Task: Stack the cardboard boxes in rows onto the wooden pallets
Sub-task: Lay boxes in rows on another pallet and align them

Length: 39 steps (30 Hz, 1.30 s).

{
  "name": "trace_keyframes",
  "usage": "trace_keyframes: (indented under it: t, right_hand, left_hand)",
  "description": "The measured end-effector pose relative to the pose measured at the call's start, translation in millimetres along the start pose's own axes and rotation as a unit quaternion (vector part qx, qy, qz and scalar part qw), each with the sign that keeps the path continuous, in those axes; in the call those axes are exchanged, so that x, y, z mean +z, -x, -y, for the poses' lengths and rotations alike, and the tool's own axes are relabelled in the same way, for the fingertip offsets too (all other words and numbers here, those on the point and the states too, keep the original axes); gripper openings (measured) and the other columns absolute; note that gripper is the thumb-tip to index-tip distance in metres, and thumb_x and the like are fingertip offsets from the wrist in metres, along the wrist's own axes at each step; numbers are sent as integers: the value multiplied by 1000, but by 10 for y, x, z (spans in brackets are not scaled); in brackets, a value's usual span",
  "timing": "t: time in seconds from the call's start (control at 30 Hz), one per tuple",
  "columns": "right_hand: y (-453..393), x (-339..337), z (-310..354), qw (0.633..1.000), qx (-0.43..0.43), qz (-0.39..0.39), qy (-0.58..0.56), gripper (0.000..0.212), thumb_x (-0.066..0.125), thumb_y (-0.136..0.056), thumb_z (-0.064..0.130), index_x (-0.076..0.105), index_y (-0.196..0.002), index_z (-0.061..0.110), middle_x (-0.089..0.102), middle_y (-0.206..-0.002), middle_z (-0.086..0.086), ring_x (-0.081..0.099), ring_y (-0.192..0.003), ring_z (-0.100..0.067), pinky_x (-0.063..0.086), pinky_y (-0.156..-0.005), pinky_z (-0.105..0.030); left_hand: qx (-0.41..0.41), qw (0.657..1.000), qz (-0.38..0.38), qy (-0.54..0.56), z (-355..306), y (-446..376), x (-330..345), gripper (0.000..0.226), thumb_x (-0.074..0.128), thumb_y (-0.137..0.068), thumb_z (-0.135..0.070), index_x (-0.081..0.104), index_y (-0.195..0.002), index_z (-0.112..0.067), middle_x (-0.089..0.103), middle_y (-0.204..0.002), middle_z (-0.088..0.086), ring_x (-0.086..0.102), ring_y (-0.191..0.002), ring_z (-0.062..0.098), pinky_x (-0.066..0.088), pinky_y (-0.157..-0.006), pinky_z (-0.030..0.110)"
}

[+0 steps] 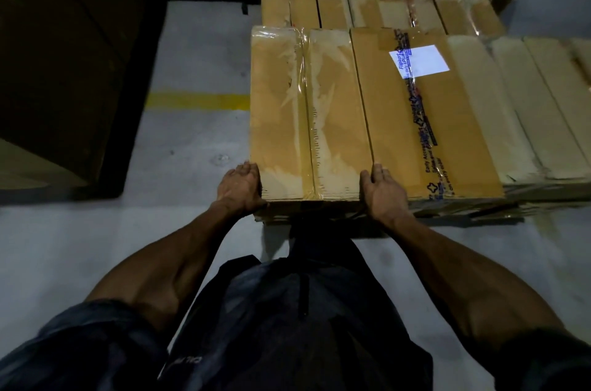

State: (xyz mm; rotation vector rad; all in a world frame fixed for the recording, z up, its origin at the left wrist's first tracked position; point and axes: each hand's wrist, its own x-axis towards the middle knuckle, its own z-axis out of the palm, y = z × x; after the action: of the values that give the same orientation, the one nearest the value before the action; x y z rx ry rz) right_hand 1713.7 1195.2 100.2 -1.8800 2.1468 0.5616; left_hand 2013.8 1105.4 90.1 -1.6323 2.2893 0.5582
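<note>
Spanning both hands' grip, left hand [240, 186], right hand [383, 192], cardboard box [307, 112]

Blue printed tape [425, 122] on flattened cardboard box [393, 122] at 1 o'clock reads "Flipkart Plus", "Early Access"; white label [427, 60] unreadable.
</note>
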Motion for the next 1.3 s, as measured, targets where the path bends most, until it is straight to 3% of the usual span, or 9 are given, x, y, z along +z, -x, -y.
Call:
trace_keyframes:
  t: [0.33, 0.5, 0.6, 0.73, 0.83, 0.97, 1.03, 1.23, 1.3]
  right_hand:
    - [-50, -86, 38, 999, 9, 35, 6, 65, 50, -100, 17, 18, -156, 10, 9, -163, -26, 21, -149, -39, 40, -111, -42]
    - [-51, -188, 117, 995, 30, 90, -18, 77, 58, -96, 28, 14, -155, 5, 5, -162, -29, 16, -148, -43, 37, -113, -45]
    - [-46, -278, 157, 990, 49, 100, -83, 66, 58, -93, 32, 30, -146, 7, 12, -159, -26, 22, -143, -42, 41, -107, -47]
    - [-2, -442, 134, 969, 75, 116, -204, 42, 52, -92, 28, 48, -130, 10, 42, -141, -20, 46, -125, -38, 47, -98, -45]
    - [157, -515, 156, 950, 89, 115, -275, 43, 50, -82, 32, 54, -120, 11, 58, -123, -17, 58, -110, -34, 52, -90, -43]
    - [529, -542, 319, 932, 134, 74, -329, 53, 56, -88, 39, 54, -133, 12, 58, -135, -14, 55, -121, -35, 50, -97, -43]
    - [768, -515, 418, 917, 160, 61, -360, 62, 57, -92, 46, 48, -143, 13, 53, -143, -12, 50, -130, -34, 47, -103, -44]
    - [1666, -179, 615, 871, 231, 51, -430, 70, 52, -97, 55, 36, -154, 20, 41, -156, -5, 39, -141, -28, 38, -112, -41]
    - [1961, -50, 638, 853, 255, 40, -453, 69, 52, -97, 54, 36, -155, 20, 39, -157, -4, 37, -143, -27, 35, -114, -39]
  left_hand:
    - [-14, 1000, 15, -7, -47, -25, -54, 82, 81, -75, -50, 42, -134, -9, 47, -141, 16, 51, -123, 32, 42, -102, 38]
    - [-14, 999, 31, -19, -47, 23, -8, 93, 71, -83, -49, 24, -150, -5, 32, -154, 20, 38, -137, 35, 37, -113, 43]
    - [-27, 998, 51, -30, -69, 90, 7, 97, 62, -89, -55, 12, -155, -6, 21, -160, 20, 25, -147, 37, 27, -120, 46]
    - [-22, 996, 72, -43, -113, 164, -105, 66, 51, -95, -53, 36, -146, -14, 35, -153, 18, 29, -143, 36, 24, -119, 48]
    - [8, 997, 74, -31, -123, 213, -232, 44, 45, -97, -52, 59, -127, -22, 50, -143, 8, 34, -141, 33, 25, -116, 50]
    - [51, 998, 34, 22, -173, 360, -384, 37, 39, -102, -42, 61, -109, -13, 63, -121, 12, 52, -115, 29, 42, -96, 39]
    - [78, 995, 38, 43, -212, 468, -417, 35, 41, -104, -36, 60, -107, -7, 62, -117, 15, 53, -108, 31, 43, -88, 36]
    - [172, 980, 94, 36, -327, 823, -237, 51, 48, -95, -50, 55, -133, -17, 61, -125, 13, 58, -111, 33, 51, -91, 40]
    - [205, 971, 123, 16, -437, 941, -154, 47, 49, -97, -46, 57, -130, -14, 62, -125, 13, 58, -111, 32, 49, -91, 38]
